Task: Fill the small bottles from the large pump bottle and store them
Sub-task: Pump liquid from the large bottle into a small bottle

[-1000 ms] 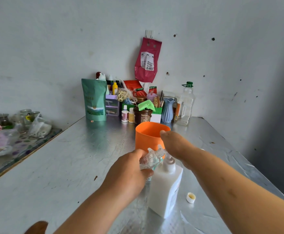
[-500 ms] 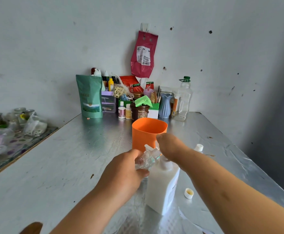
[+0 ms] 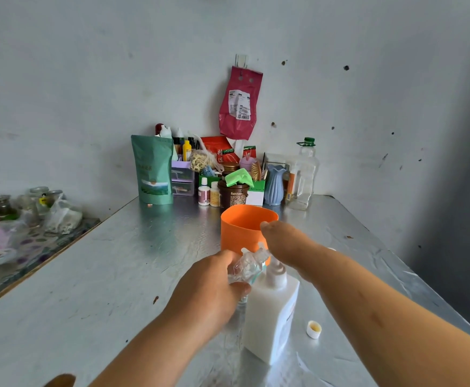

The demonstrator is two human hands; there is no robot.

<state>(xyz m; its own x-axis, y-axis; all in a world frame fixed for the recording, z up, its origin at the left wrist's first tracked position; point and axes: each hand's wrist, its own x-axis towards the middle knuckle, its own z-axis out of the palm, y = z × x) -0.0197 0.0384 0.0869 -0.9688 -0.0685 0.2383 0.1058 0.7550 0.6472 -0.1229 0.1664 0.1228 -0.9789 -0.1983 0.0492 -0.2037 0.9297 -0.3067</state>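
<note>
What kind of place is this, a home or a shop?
Probably a home, perhaps a kitchen corner: a metal-covered table against a marked wall, a green pouch and a clear jug among household bottles at the back, and glass jars on the left.

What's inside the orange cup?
Only the orange cup's bare inner wall near the rim shows. Its bottom is hidden behind its own front wall and the right hand, so I can't tell whether anything lies in it.

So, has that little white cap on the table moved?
No. The white cap keeps the same spot, right of the pump bottle and nearer the camera than the orange cup.
</note>
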